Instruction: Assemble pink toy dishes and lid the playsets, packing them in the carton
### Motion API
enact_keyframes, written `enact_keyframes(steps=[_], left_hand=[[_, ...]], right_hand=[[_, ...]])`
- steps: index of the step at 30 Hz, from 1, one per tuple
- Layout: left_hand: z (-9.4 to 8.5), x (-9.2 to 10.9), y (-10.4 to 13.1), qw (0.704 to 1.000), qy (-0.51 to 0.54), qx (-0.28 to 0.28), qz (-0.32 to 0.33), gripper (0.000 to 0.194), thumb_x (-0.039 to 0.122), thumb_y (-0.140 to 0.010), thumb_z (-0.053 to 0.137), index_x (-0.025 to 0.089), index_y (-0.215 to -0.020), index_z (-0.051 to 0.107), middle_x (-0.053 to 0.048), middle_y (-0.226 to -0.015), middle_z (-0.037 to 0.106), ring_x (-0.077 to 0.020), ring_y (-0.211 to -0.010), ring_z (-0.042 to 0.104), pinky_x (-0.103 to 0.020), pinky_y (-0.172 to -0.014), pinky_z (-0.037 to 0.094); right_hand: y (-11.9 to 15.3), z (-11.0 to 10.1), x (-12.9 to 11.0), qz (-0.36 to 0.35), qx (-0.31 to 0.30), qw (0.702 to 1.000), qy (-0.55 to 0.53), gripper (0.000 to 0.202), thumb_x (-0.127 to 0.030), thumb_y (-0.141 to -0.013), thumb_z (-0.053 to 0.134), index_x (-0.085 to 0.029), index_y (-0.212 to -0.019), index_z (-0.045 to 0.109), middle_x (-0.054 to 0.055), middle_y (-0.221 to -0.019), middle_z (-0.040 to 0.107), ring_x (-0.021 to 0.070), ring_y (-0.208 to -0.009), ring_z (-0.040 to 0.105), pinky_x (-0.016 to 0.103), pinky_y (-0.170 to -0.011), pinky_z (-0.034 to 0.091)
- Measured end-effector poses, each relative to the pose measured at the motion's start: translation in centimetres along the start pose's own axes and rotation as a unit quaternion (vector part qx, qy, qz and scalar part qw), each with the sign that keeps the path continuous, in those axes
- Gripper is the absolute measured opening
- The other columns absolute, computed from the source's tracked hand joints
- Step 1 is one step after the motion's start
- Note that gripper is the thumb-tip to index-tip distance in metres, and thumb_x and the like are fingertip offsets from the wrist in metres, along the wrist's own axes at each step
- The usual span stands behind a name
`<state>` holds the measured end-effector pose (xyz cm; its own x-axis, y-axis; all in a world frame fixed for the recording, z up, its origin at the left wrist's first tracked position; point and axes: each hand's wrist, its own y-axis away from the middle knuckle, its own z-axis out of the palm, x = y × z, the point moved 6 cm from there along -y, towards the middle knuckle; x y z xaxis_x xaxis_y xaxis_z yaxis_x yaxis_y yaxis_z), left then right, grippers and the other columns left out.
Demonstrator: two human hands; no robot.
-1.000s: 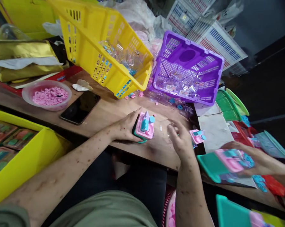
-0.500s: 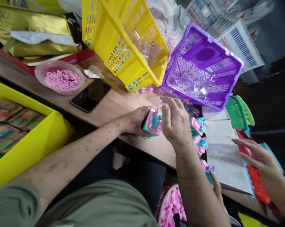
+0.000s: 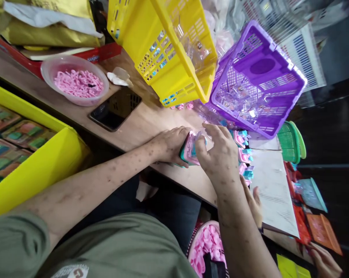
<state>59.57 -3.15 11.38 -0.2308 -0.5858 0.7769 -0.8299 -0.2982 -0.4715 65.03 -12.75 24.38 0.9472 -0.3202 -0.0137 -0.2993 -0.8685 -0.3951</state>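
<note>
Head cam: left hand (image 3: 174,144) is wrapped round the side of a small boxy pink-and-green plastic toy (image 3: 189,148), clamped on it w/ a proper grip. Right hand (image 3: 219,152) is curled over the top and other side of it, fingers bent; can't tell if they're pinching anything, bc the hand covers most of that bit. There's smth clear and shiny by those fingertips. So the toy's btwn both hands, by the near edge of the brown wooden tabletop (image 3: 151,116); can't tell if it's resting or lifted.

Left along that same edge: a black flat phone (image 3: 115,109), then a round translucent plastic bowl (image 3: 75,98) of little pink bits. Toward the far edge there's a tall yellow slotted plastic basket (image 3: 151,46) w/ clear pcs inside, and a tilted purple plastic basket (image 3: 263,65) just right of it, also w/ clear pcs.

Over on the right, a row of pink-and-teal plastic toys (image 3: 245,155) runs along the left edge of a flat white sheet (image 3: 273,185). A co-worker's hand (image 3: 254,202) is at the row's near end, fingers spread apart.
</note>
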Motion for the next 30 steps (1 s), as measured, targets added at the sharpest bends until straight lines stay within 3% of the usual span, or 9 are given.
enact_keyframes(steps=[10, 14, 17, 22, 26, 28, 30], left_hand=[[0.3, 0.1, -0.1, 0.999, -0.020, -0.022, -0.035, 0.106, 0.049, -0.061, 0.108, 0.021, -0.147, 0.051, -0.020, -0.148, 0.067, -0.0455, -0.137, 0.068, -0.060, -0.111, 0.060], [0.3, 0.2, -0.1, 0.999, -0.025, -0.029, -0.022, 0.105, 0.048, -0.062, 0.107, 0.021, -0.146, 0.050, -0.019, -0.147, 0.067, -0.0437, -0.139, 0.067, -0.059, -0.113, 0.059], [-0.1, 0.4, 0.0, 0.999, -0.006, -0.028, -0.022, 0.104, 0.050, -0.062, 0.106, 0.020, -0.145, 0.052, -0.019, -0.146, 0.067, -0.0445, -0.139, 0.067, -0.061, -0.116, 0.058], [-0.5, 0.4, 0.1, 0.998, -0.005, -0.032, -0.056, 0.110, 0.053, -0.061, 0.106, 0.020, -0.150, 0.052, -0.019, -0.146, 0.068, -0.0451, -0.139, 0.068, -0.061, -0.117, 0.057], [-0.7, 0.7, 0.2, 0.997, -0.004, -0.042, -0.060, 0.115, 0.052, -0.059, 0.106, 0.019, -0.155, 0.052, -0.019, -0.149, 0.068, -0.0462, -0.142, 0.067, -0.064, -0.122, 0.054], [-1.4, 0.4, 0.3, 0.997, -0.002, -0.048, -0.066, 0.114, 0.055, -0.061, 0.105, 0.023, -0.157, 0.052, -0.017, -0.150, 0.069, -0.0454, -0.141, 0.068, -0.063, -0.122, 0.054], [-2.7, -0.3, 0.4, 0.995, -0.021, -0.053, -0.079, 0.112, 0.060, -0.064, 0.103, 0.025, -0.158, 0.052, -0.016, -0.153, 0.068, -0.0458, -0.144, 0.066, -0.064, -0.125, 0.052]], right_hand=[[-0.9, -0.3, -1.0, -0.033, -0.044, 0.998, 0.015, 0.035, -0.032, -0.101, 0.060, -0.020, -0.129, 0.076, 0.018, -0.119, 0.079, 0.0385, -0.112, 0.076, 0.058, -0.103, 0.064], [-1.4, 0.1, -0.9, -0.028, -0.062, 0.998, 0.010, 0.032, -0.032, -0.099, 0.061, -0.019, -0.124, 0.075, 0.018, -0.114, 0.078, 0.0394, -0.110, 0.074, 0.058, -0.103, 0.063], [-1.1, 0.5, -0.2, -0.014, -0.075, 0.997, -0.009, 0.033, -0.035, -0.103, 0.055, -0.019, -0.127, 0.072, 0.019, -0.122, 0.077, 0.0394, -0.117, 0.073, 0.059, -0.109, 0.060], [0.8, 2.0, 3.0, 0.082, -0.078, 0.983, -0.146, 0.043, -0.047, -0.108, 0.043, -0.020, -0.134, 0.063, 0.018, -0.133, 0.074, 0.0350, -0.126, 0.071, 0.058, -0.113, 0.058], [1.8, 4.2, 4.1, 0.178, -0.030, 0.939, -0.292, 0.044, -0.044, -0.106, 0.044, -0.023, -0.139, 0.064, 0.013, -0.141, 0.074, 0.0293, -0.132, 0.070, 0.052, -0.112, 0.060], [1.9, 4.6, 4.1, 0.190, -0.019, 0.928, -0.321, 0.047, -0.042, -0.108, 0.041, -0.024, -0.146, 0.062, 0.013, -0.143, 0.074, 0.0277, -0.134, 0.070, 0.049, -0.111, 0.062], [2.1, 3.4, 4.6, 0.151, -0.019, 0.944, -0.294, 0.048, -0.046, -0.112, 0.042, -0.024, -0.150, 0.062, 0.013, -0.146, 0.073, 0.0282, -0.137, 0.069, 0.051, -0.115, 0.060]])
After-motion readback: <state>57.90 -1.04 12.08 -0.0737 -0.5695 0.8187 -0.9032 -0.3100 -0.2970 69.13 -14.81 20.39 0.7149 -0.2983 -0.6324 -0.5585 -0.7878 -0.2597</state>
